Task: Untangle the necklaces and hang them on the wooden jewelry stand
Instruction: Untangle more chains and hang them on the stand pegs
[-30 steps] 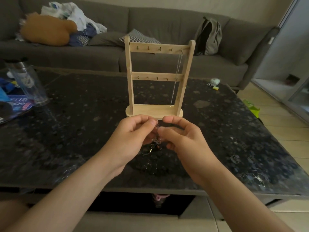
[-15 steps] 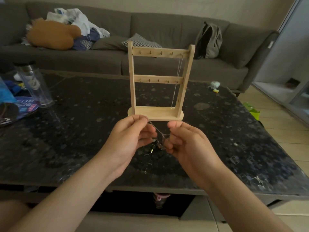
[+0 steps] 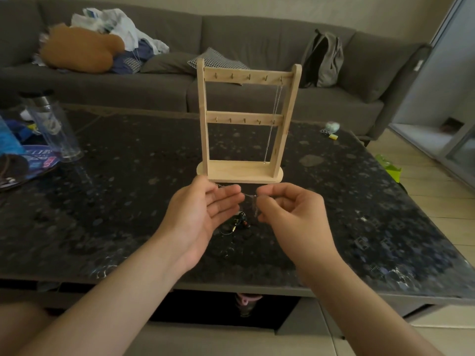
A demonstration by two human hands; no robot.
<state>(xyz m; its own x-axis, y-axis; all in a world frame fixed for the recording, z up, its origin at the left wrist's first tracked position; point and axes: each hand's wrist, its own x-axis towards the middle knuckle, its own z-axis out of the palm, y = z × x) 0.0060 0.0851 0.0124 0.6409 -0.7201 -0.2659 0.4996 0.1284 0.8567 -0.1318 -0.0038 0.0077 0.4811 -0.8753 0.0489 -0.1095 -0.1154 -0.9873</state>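
A thin chain [image 3: 226, 186] was pinched by the right hand [image 3: 293, 214] and laid across the left hand's [image 3: 203, 211] straightened fingers. Tangled necklaces [image 3: 237, 223] were heaped below on the dark table [image 3: 128, 201], just nearer than the wooden jewelry stand [image 3: 240, 173], where one necklace [image 3: 273, 119] was hung at right.
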